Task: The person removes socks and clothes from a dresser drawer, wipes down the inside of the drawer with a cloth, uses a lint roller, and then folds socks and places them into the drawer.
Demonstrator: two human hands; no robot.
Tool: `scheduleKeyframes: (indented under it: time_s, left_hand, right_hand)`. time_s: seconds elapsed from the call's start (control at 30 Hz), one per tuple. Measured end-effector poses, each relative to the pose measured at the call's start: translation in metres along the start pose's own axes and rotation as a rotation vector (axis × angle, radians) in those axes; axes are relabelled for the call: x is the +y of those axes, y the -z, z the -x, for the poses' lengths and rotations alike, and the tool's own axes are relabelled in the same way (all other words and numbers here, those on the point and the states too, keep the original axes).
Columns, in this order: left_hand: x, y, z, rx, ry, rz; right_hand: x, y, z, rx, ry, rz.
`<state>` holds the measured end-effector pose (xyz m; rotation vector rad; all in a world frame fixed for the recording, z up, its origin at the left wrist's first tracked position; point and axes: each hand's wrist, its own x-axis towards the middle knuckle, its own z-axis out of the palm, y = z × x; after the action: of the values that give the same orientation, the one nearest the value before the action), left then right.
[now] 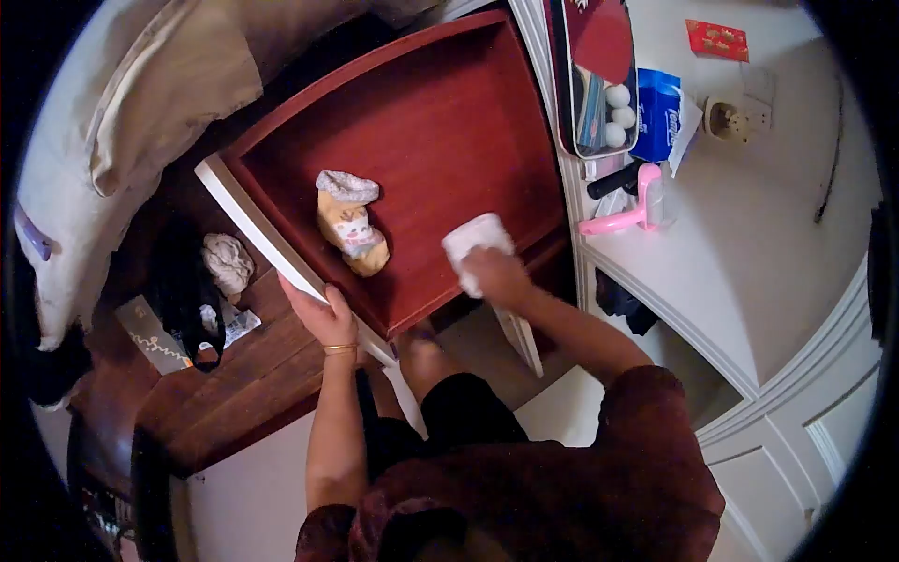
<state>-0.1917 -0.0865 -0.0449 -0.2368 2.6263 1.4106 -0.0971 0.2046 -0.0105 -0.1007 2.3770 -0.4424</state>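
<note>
A wide drawer (pixel 449 112) with a red interior is pulled out, its white front panel (pixel 257 225) toward the lower left. My left hand (pixel 323 317) grips the lower end of that panel, its thumb over the edge. Over the right part of the drawer, my right hand (pixel 496 278) is closed on a folded white cloth (pixel 476 236); its exact kind is unclear. Against the red bottom lies a yellow sock (pixel 352 225) with a grey fuzzy cuff and an animal face, apart from both hands.
On the white top at right are a case with ping-pong balls (pixel 616 117) and a red paddle (pixel 602 42), a blue tissue pack (pixel 659 112), a pink-handled roller (pixel 646 199) and a red envelope (pixel 717 40). Left of the drawer are a black bag (pixel 178 281) and crumpled pale fabric (pixel 228 264).
</note>
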Motion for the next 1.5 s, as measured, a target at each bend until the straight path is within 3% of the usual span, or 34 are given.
scheduleKeyframes:
  time_s: [0.03,0.07,0.13,0.17,0.23,0.3,0.4,0.53,0.6,0.67,0.7,0.73,0.8,0.83,0.93,1.03,1.13,1.2,1.23,1.27,1.33,1.37,1.43,1.5]
  left_hand:
    - [0.002,-0.001,-0.001,0.002,0.001,-0.002]
    - [0.003,-0.001,-0.002,0.003,0.003,-0.007]
    - [0.006,0.001,-0.003,0.008,0.002,-0.009]
    - [0.007,0.001,-0.006,0.012,-0.003,-0.004]
    - [0.004,0.003,-0.002,-0.010,0.016,-0.008]
    - [-0.004,0.006,0.001,-0.047,0.049,-0.024]
    - [-0.009,0.007,0.002,-0.047,0.022,-0.020]
    - [-0.009,0.006,0.002,-0.053,-0.010,-0.039]
    - [-0.004,0.005,0.002,-0.047,0.012,0.015]
    - [-0.002,0.004,0.001,-0.055,0.026,0.021]
    - [-0.001,0.005,0.000,-0.054,0.032,0.024]
    - [-0.002,0.005,0.000,-0.060,0.054,0.033]
    - [-0.011,0.004,0.002,-0.050,0.005,0.010]
    - [-0.014,0.004,0.002,-0.047,-0.016,-0.002]
    - [-0.008,0.005,0.001,-0.057,-0.001,0.026]
    - [-0.009,0.004,0.001,-0.052,-0.004,0.029]
    - [-0.008,0.004,0.001,-0.030,0.033,0.027]
    - [-0.003,0.003,0.000,-0.016,0.024,0.059]
    - [-0.002,0.004,-0.001,-0.015,0.032,0.054]
    - [-0.002,0.003,-0.001,-0.013,0.037,0.051]
    - [-0.002,0.002,0.001,-0.018,0.053,0.053]
    - [-0.002,0.002,0.002,-0.017,0.063,0.056]
    - [-0.004,0.001,0.000,-0.011,0.062,0.048]
    - [-0.004,0.002,0.003,-0.019,0.055,0.032]
  right_hand:
    - [0.017,0.008,0.004,0.098,-0.096,0.117]
    - [0.034,0.021,0.000,0.029,-0.198,0.228]
    - [0.054,0.049,-0.022,0.146,-0.456,0.218]
    - [0.059,0.064,-0.036,0.318,-0.436,0.305]
    - [0.051,0.111,-0.077,0.684,-0.176,0.257]
    - [0.062,0.138,-0.129,0.851,0.006,0.310]
    - [0.085,0.155,-0.204,0.919,-0.068,0.469]
    - [0.108,0.139,-0.207,0.875,-0.296,0.590]
    - [0.109,0.122,-0.175,0.639,-0.411,0.452]
    - [0.102,0.100,-0.144,0.708,-0.516,0.102]
    - [0.095,0.090,-0.133,0.883,-0.546,-0.192]
    - [0.077,0.093,-0.114,0.871,-0.635,-0.609]
    - [0.082,0.047,-0.075,0.733,-0.683,-0.351]
    - [0.106,0.000,-0.053,0.581,-0.614,0.318]
    - [0.085,0.002,-0.016,0.256,-0.678,0.490]
    - [0.064,0.009,-0.017,0.182,-0.823,0.272]
    - [0.041,0.047,-0.044,0.253,-0.655,0.112]
    - [0.055,0.067,-0.089,0.674,-0.288,0.162]
    - [0.037,0.098,-0.120,0.754,-0.300,0.155]
    - [0.041,0.111,-0.150,0.889,-0.157,0.218]
    - [0.032,0.126,-0.200,0.837,-0.226,0.002]
    - [0.049,0.106,-0.224,0.912,-0.149,0.260]
    - [0.052,0.104,-0.250,0.889,-0.170,0.475]
    - [0.028,0.116,-0.260,0.612,-0.275,0.326]
